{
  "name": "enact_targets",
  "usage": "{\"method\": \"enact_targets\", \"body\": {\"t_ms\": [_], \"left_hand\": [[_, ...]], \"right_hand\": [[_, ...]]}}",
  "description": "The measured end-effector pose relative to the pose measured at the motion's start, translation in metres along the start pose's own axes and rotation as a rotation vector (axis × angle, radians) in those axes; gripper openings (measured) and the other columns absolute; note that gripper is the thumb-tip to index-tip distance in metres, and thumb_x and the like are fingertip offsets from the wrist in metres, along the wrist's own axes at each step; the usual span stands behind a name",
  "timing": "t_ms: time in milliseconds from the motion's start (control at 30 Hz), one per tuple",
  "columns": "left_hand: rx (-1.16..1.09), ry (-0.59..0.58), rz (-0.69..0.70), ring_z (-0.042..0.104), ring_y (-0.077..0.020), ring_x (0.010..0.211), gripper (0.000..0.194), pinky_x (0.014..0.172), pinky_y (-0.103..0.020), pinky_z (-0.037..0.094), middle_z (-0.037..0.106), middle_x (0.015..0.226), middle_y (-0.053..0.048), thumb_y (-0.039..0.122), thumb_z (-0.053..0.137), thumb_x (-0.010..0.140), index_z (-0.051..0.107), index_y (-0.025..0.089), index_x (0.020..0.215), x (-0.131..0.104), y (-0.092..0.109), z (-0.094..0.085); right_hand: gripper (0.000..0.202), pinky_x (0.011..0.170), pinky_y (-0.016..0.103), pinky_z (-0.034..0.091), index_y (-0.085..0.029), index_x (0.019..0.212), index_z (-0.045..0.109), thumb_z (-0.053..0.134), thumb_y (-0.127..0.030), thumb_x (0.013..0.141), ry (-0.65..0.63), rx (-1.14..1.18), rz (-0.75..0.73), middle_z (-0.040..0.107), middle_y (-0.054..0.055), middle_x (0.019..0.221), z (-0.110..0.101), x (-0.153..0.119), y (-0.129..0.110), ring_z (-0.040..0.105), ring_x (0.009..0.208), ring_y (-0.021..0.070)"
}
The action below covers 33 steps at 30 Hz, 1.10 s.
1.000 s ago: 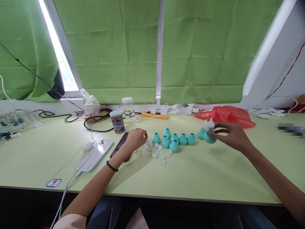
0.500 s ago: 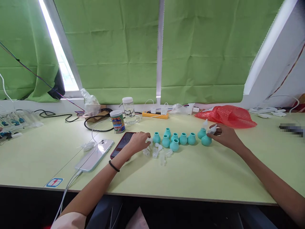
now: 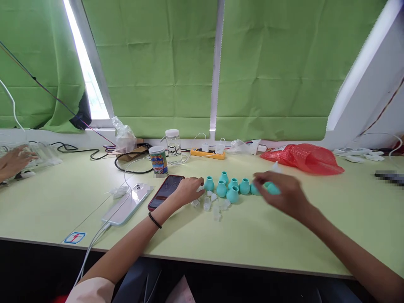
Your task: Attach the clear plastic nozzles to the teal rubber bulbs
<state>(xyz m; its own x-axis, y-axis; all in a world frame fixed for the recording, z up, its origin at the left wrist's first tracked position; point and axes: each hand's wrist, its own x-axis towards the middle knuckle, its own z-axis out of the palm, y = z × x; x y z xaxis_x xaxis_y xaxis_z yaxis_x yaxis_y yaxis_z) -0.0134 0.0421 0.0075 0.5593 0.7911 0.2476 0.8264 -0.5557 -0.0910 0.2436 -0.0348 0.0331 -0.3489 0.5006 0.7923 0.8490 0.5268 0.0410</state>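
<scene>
My left hand (image 3: 189,190) is closed in a pinch on a small translucent plastic nozzle (image 3: 200,189), left of the teal bulbs. Blurred by motion, my right hand (image 3: 284,194) hangs over the right end of the row, thumb and fingers slightly apart, with nothing visible between them. Several teal squeeze bulbs (image 3: 232,195) stand with their open necks up. Behind my right hand, a teal bulb (image 3: 273,189) is partly covered, and a translucent nozzle (image 3: 276,167) shows above the fingers. Loose translucent nozzles (image 3: 207,204) lie in front of the bulbs.
A dark phone (image 3: 164,194) lies by my left wrist, with a white phone (image 3: 126,205) on a cable further left. Behind stand a printed can (image 3: 158,161), a clear jar (image 3: 174,152), an orange power strip (image 3: 206,154) and red bubble wrap (image 3: 311,158). Another person's hand (image 3: 15,160) is far left.
My right hand has let go of the nozzle on the right-hand bulb and moved left toward the row. My left hand keeps its pinch. Another person's hand has come in at far left.
</scene>
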Motion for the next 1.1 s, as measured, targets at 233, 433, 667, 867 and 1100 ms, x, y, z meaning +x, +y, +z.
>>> {"method": "enact_targets", "body": {"t_ms": [233,433,667,867,1100], "left_hand": [[-0.05,0.008,0.055,0.055,-0.0156,0.066,0.021,0.052,-0.023,0.037,0.06,0.077,-0.002,0.025,0.045,0.069,0.05,0.02,0.089,-0.003,0.001,-0.004],[-0.081,0.003,0.071,0.054,-0.0149,0.063,0.018,0.051,-0.022,0.036,0.06,0.069,0.0,0.022,0.044,0.069,0.052,0.021,0.085,-0.004,0.002,-0.006],[-0.086,0.192,0.126,0.05,-0.015,0.07,0.022,0.06,-0.025,0.038,0.054,0.078,-0.004,0.029,0.043,0.075,0.054,0.02,0.092,-0.007,0.012,-0.005],[-0.108,0.217,0.309,0.037,-0.0191,0.088,0.018,0.073,-0.032,0.036,0.045,0.09,-0.007,0.027,0.044,0.077,0.06,0.022,0.084,-0.009,0.033,0.007],[-0.042,0.077,0.242,0.033,-0.0213,0.088,0.016,0.069,-0.034,0.033,0.041,0.088,-0.007,0.028,0.047,0.076,0.061,0.022,0.08,-0.001,0.043,0.014]], "right_hand": [[0.027,0.046,0.024,0.03,-0.014,0.101,0.05,0.036,-0.022,0.08,-0.723,-0.11,-0.12,0.059,0.007,0.062,0.05,0.003,-0.059,0.055,0.054,0.0183],[0.025,0.047,0.024,0.029,-0.015,0.1,0.047,0.032,-0.021,0.081,-0.826,-0.134,-0.022,0.057,0.007,0.064,0.055,-0.009,-0.059,0.054,0.057,0.0186],[0.021,0.048,0.024,0.027,-0.014,0.083,0.052,0.038,-0.027,0.076,-0.766,-0.094,-0.001,0.058,0.008,0.069,0.054,-0.008,-0.056,0.053,0.061,0.019],[0.018,0.045,0.023,0.024,-0.015,0.076,0.054,0.047,-0.028,0.066,-0.704,0.025,0.063,0.056,0.003,0.06,0.044,-0.004,-0.053,0.049,0.053,0.0142],[0.012,0.044,0.021,0.026,-0.017,0.07,0.053,0.052,-0.026,0.063,-0.644,0.269,0.144,0.048,-0.003,0.047,0.038,-0.001,-0.054,0.043,0.046,0.0098]]}}
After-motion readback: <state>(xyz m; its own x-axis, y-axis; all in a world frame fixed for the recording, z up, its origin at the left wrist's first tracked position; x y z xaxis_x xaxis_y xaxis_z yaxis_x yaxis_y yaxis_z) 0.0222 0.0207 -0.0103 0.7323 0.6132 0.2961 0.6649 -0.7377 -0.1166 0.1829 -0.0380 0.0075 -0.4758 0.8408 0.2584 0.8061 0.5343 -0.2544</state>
